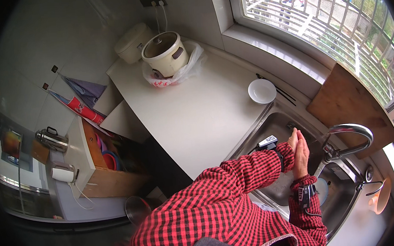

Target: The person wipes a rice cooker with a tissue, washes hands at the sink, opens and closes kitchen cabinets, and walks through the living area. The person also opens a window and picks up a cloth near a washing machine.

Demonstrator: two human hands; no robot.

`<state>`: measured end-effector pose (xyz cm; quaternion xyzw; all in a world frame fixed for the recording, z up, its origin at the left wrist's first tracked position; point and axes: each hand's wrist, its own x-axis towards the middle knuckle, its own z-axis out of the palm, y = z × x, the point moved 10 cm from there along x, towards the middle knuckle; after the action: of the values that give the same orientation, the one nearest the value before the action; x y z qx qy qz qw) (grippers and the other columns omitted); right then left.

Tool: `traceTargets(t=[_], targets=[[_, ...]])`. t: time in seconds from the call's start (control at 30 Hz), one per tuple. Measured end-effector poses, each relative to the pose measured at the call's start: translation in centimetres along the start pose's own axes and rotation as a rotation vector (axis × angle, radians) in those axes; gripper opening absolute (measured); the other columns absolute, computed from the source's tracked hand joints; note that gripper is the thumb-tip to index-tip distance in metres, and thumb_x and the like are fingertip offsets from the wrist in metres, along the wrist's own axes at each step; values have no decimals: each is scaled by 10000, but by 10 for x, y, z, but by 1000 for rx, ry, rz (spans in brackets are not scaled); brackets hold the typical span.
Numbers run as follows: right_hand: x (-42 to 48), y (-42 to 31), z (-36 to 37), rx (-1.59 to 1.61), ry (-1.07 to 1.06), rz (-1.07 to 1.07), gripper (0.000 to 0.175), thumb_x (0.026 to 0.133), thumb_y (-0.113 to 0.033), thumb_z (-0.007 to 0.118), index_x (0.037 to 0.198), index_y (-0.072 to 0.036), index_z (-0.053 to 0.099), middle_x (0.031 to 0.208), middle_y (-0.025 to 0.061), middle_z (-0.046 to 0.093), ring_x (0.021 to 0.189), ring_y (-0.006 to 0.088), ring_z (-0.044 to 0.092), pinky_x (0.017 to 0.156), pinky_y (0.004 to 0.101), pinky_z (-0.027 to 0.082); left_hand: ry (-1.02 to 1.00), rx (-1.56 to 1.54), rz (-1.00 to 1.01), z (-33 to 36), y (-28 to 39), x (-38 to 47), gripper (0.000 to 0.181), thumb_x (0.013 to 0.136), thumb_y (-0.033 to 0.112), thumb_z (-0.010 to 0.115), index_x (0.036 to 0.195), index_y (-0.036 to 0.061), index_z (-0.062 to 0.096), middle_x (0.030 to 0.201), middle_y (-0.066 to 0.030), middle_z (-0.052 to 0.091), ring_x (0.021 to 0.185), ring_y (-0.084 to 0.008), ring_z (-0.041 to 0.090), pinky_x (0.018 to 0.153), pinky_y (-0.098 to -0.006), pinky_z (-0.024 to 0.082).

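Observation:
My left hand [292, 142] and my right hand [301, 155] are pressed palm to palm over the left basin of a stainless steel double sink [270, 131]. Their fingers are straight and point away from me. Nothing shows in either hand, though the space between the palms is hidden. Just right of the hands, the curved chrome faucet [353, 128] reaches over the sink. Whether water runs from it is not plain. Devices with straps sit on both wrists, over red and black checked sleeves. A translucent bluish round item [321, 190] lies partly behind my right wrist in the right basin.
Beyond the sink, a white bowl [262, 91] stands on the counter [182, 113] beside dark chopsticks [285, 92]. A wooden cutting board [352, 107] leans by the window. A cream electric cooker [165, 54] stands at the back. An orange cup [381, 198] is at the right.

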<state>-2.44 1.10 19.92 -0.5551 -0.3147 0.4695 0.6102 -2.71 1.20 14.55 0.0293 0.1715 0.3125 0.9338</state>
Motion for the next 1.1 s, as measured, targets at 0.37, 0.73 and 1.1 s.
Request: traceTargets(t=[0.37, 0.73, 1.1], targets=[[16, 41, -38, 92, -66, 308, 740, 793, -585, 287, 1269, -22, 230, 1305, 98, 258, 1167, 191, 293, 955, 257, 217, 40, 241, -11, 0, -39, 48, 533, 826, 451, 369, 1129, 15, 412, 1150, -78, 439, 1066, -169, 377, 900, -291, 274], [83, 59, -191, 315, 222, 314, 701, 786, -593, 304, 1212, -37, 322, 1213, 107, 341, 1073, 200, 342, 917, 285, 256, 137, 502, 50, 4, -88, 153, 358, 845, 380, 393, 926, 56, 522, 781, -13, 520, 733, -113, 461, 674, -259, 381], [136, 45, -226, 939, 225, 61, 349, 851, -329, 390, 874, -4, 514, 868, 142, 565, 867, 272, 530, 807, 366, 398, 150, 389, 323, 6, -71, 184, 360, 816, 86, 391, 1172, 54, 349, 1099, -62, 444, 1036, -172, 409, 875, -306, 330]])
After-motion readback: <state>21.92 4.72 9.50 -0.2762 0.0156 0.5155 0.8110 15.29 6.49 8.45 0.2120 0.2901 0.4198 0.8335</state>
